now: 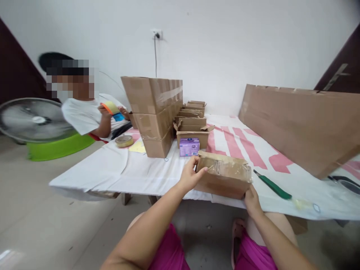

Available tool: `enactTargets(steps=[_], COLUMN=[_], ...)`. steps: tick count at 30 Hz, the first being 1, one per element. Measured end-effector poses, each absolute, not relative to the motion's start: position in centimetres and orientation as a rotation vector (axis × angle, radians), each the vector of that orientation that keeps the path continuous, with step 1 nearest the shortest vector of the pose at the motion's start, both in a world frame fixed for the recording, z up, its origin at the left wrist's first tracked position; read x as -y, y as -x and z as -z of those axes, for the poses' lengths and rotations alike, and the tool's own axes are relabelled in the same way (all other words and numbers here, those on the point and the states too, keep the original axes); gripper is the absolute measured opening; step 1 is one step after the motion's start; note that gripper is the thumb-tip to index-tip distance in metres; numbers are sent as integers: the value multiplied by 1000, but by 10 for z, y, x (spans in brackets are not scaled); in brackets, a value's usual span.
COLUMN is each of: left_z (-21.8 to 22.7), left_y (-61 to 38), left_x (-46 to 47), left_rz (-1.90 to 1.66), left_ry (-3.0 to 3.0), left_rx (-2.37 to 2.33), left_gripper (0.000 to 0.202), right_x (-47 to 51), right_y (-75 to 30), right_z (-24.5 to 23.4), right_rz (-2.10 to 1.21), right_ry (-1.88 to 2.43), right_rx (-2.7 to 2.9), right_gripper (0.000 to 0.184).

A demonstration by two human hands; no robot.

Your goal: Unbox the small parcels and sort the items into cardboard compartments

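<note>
Between my two hands is a small brown cardboard box (222, 183) at the table's front edge, its top covered with clear, wrinkled tape. My left hand (192, 174) grips its left end, thumb on the upper edge. Low on the right end, my right hand (252, 200) holds the corner; some of its fingers are hidden behind the box. Just beyond my left hand stands a purple printed packet (189, 147). A green-handled knife (274, 186) lies to the right of my right hand.
Stacked closed cartons (157, 123) stand left of a row of open boxes (192, 127). A tape roll (124, 141) lies on the left. A co-worker (84, 112) holds an orange tape dispenser (110, 107). A large cardboard piece (298, 123) stands on the right.
</note>
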State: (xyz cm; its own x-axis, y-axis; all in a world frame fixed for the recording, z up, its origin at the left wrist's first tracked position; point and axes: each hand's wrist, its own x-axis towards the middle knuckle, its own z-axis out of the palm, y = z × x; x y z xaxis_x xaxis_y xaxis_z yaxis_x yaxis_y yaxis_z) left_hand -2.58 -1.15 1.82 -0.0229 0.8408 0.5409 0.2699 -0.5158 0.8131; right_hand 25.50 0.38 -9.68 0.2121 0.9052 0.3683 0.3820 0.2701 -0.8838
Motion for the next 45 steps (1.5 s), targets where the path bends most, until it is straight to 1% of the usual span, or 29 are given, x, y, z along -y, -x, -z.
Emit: enactTargets(steps=[2,4,6,8,9,11,13,14,16,18,21,23,25,28,31,33,37,41,45], left_z=[-12,-6,-4,-5,-6,-9,-11,-12,-11,-7,0,3,4,4,2,2,3,4,4], left_y=[23,22,22,23,23,24,23,23,23,23,22,22,21,20,21,23,26,28,29], left_x=[11,10,10,10,10,10,9,9,8,7,5,5,4,4,4,3,2,2,2], left_rz=[-1561,-1556,-1546,-1553,-1559,-1563,-1557,-1560,-1593,-1628,-1649,-1650,-1652,-1661,-1645,-1617,-1596,-1598,-1591], left_ry=[-1803,-1822,-1834,-1875,-1919,-2036,-2129,-2144,-2118,-2063,-1981,-1944,-1928,-1939,-1976,-2006,-2045,-2095,-2129], left_rx=[-1187,-1198,-1200,-1202,-1206,-1225,-1253,-1262,-1264,-1247,-1226,-1230,-1237,-1238,-1232,-1228,-1199,-1207,-1192], left_gripper=[31,46,59,63,59,43,27,23,21,23,29,32,32,30,29,28,27,27,26], right_x=[-4,-7,-13,-21,-26,-32,-35,-35,-35,-38,-47,-51,-50,-41,-33,-35,-51,-58,-54], right_y=[-266,-289,-320,-352,-366,-386,-396,-398,-399,-399,-393,-380,-357,-309,-259,-232,-199,-182,-182], right_z=[83,66,49,39,38,41,50,55,60,56,25,-10,-51,-109,-149,-165,-181,-196,-206], right_rz=[-630,-631,-468,-233,-132,-16,23,24,11,-8,6,12,-50,-189,-375,-463,-577,-529,-499], right_ry=[1304,1336,1452,1593,1664,1842,1987,2025,2045,2044,1965,1788,1591,1370,1384,1441,1504,1564,1577], right_rx=[1433,1520,1614,1724,1792,1906,1982,2004,2012,1988,1968,1984,2038,2257,2627,2780,2875,2977,3073], right_gripper=[43,43,45,46,46,46,46,46,49,52,54,51,49,46,39,36,35,27,30])
